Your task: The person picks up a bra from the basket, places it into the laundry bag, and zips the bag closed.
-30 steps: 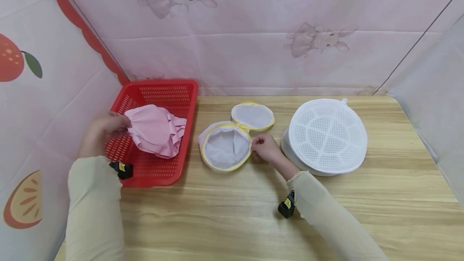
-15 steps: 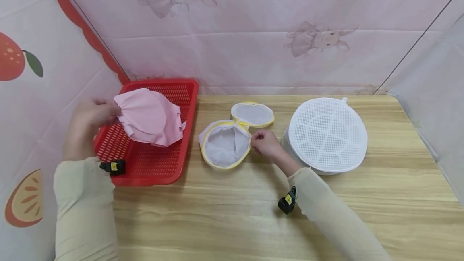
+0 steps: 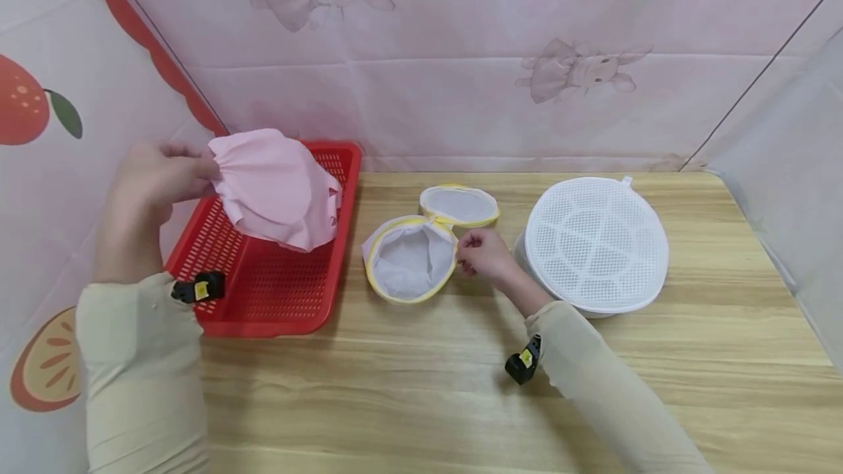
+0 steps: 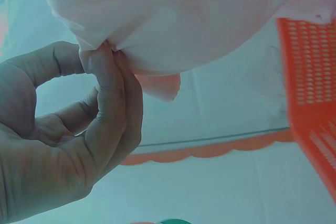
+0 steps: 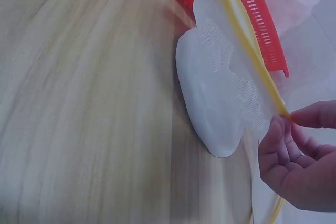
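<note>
My left hand [image 3: 161, 178] pinches one edge of a pink cloth garment [image 3: 270, 185], which hangs above the red basket [image 3: 276, 328]. In the left wrist view, thumb and fingertips meet on a gathered fold of the thin pink garment [image 4: 173, 19]; its exact kind is unclear. On the table, a small white mesh laundry bag [image 3: 405, 265] with a yellow zip stands with its round lid [image 3: 459, 205] flipped back. My right hand [image 3: 486, 258] pinches the bag's right rim, and the right wrist view shows thumb and fingers on the yellow zip edge [image 5: 257, 66].
To the right stands a larger, round white mesh laundry bag [image 3: 596, 243] with its lid on, close to my right forearm. Printed cloth walls [image 3: 435, 108] rise behind and at the sides of the wooden table [image 3: 408, 386]. The red basket is against the left wall.
My left hand has lifted the pink garment up out of the basket and moved a little left. The right hand still holds the small laundry bag's rim, nearly unmoved.
</note>
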